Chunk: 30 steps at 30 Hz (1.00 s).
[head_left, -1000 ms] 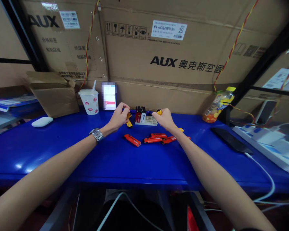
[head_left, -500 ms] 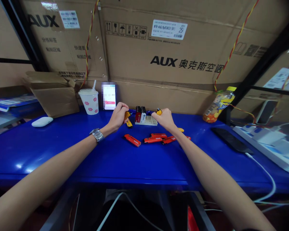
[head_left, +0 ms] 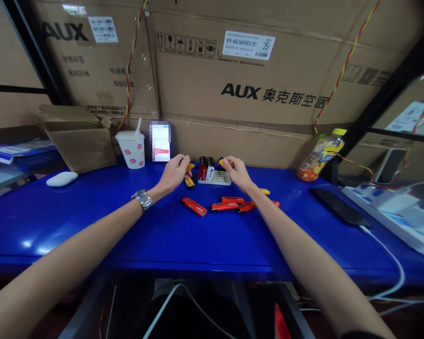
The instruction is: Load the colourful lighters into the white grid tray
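Observation:
My left hand [head_left: 175, 173], with a metal watch on its wrist, is closed around a yellow lighter [head_left: 191, 166] left of a pale gridded tray [head_left: 222, 178]. Just below those fingers is another yellow lighter [head_left: 189, 182]; whether it is held too, I cannot tell. My right hand [head_left: 237, 173] pinches a yellow lighter [head_left: 221, 162] above the tray's right part. Dark red and white lighters [head_left: 206, 170] with black tops stand upright in the tray's left part. Nearer me lie several orange-red lighters [head_left: 194, 206], and a yellow lighter [head_left: 265, 191] shows partly behind my right forearm.
A patterned paper cup [head_left: 131, 150] with a straw and a lit phone [head_left: 160, 141] stand at the back left. To the right are a tilted drink bottle [head_left: 321, 155], a black phone [head_left: 339, 207] on a cable and a power strip [head_left: 392, 221]. Cardboard boxes [head_left: 198, 94] back the blue table [head_left: 183, 245].
My right hand has turned and shifted slightly left, so its yellow lighter now sits over the tray's back edge. My left hand has barely moved. The loose lighters lie as before.

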Available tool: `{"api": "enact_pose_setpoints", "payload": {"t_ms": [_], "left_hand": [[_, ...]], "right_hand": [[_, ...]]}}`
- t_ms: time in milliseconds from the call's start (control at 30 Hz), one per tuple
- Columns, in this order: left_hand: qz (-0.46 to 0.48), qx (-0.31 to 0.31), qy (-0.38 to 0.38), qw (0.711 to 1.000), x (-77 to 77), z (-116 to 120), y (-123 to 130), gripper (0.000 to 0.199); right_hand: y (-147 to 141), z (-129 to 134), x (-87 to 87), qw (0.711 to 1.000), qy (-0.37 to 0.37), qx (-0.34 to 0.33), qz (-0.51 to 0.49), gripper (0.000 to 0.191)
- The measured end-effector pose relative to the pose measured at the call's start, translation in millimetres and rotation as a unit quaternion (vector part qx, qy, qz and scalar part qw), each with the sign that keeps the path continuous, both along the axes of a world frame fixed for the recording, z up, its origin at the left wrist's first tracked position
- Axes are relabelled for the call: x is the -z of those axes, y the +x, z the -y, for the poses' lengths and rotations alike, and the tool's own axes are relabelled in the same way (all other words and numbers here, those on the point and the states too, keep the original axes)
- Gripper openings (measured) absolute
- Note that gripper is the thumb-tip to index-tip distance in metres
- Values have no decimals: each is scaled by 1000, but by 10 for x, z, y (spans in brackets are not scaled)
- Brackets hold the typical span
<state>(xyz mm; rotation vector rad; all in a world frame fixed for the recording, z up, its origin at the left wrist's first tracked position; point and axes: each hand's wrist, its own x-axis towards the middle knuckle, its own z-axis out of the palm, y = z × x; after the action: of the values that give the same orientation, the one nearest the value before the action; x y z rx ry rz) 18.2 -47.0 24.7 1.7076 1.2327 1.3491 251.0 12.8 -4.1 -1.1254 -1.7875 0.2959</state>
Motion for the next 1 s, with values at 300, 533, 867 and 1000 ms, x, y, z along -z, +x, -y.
{"api": "enact_pose_setpoints", "payload": {"t_ms": [300, 533, 867, 1000], "left_hand": [[-150, -23, 104, 983, 103, -105, -31, 23], [-193, -14, 149, 970, 197, -166, -51, 22], [-94, 49, 100, 989, 138, -44, 54, 33], [-79, 72, 120, 987, 122, 18, 88, 31]], "right_hand": [[-84, -45, 37, 999, 12, 5, 35, 29], [-102, -20, 11, 993, -31, -3, 117, 28], [-320, 358, -258, 999, 20, -31, 26, 31], [-410, 494, -334, 992, -10, -129, 17, 29]]}}
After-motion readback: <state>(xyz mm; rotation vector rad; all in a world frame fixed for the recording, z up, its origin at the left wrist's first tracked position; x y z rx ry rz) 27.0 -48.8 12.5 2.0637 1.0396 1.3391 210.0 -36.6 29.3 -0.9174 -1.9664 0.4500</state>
